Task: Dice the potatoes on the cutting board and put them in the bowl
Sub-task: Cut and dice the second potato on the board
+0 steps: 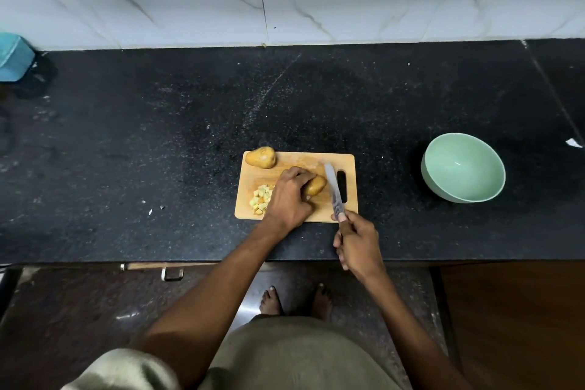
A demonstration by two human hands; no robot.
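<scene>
A wooden cutting board [316,214] lies on the black counter. My left hand [289,196] grips a brown potato [316,186] in the middle of the board, covering most of it. My right hand [357,244] holds a knife [333,188] by its handle, the blade lying just right of that potato, pointing away from me. A second whole potato [261,157] sits at the board's far left corner. Several yellow potato dice [261,199] are piled near the left edge, beside my left hand. A pale green bowl [462,168] stands empty on the counter to the right.
The black stone counter [158,152] runs wide on both sides of the board. A blue object [12,57] sits at the far left by the marble wall. A white scrap [573,143] lies at the right edge. Small bits [155,209] lie left of the board.
</scene>
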